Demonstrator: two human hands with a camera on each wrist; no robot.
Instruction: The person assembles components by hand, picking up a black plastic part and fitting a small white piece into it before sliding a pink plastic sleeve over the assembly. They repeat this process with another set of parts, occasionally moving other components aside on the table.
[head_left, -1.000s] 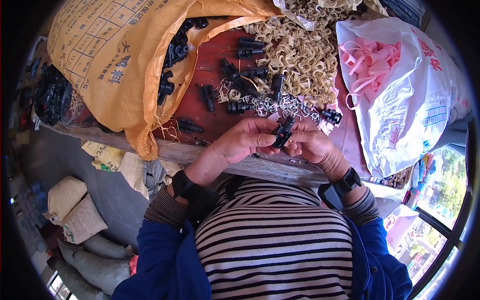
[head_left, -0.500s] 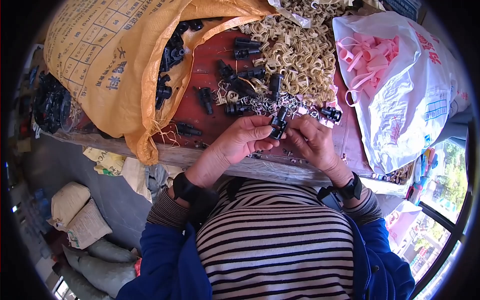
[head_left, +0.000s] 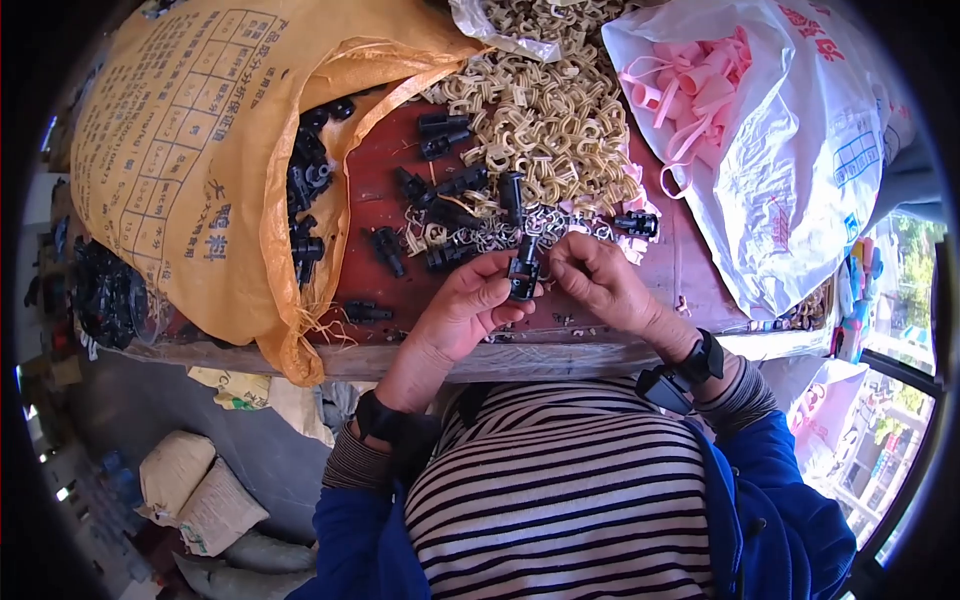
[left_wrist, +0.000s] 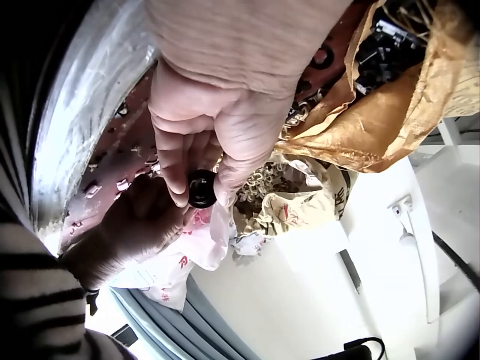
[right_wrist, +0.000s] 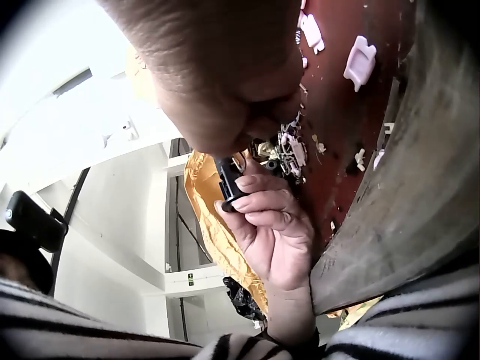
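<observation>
Black part (head_left: 522,278) is in the left hand (head_left: 465,305), just over the near edge of the red bench (head_left: 680,250). The left grip is narrow, with the thumb and fingers pinching the low end of the part. Its thin end points away from the person.

The right hand (head_left: 610,285) is just beside it, with bent fingers and the thumb close to the first finger. I cannot tell if that grip has a small bit in it.

A second ago, both hands were close in at the part, and it leaned more to one side. Now the right fingers have come a little off it, and it points more straight away. So it looks like the left hand is the one keeping it steady, and the right hand has some room.

Past the hands are silver bits (head_left: 480,235), more black parts (head_left: 440,135) and a big heap of tan rings (head_left: 560,110). A yellow bag (head_left: 200,150) with black parts in it is on the left. On the right, a white bag (head_left: 800,130) has pink bits (head_left: 705,85) in its mouth.
</observation>
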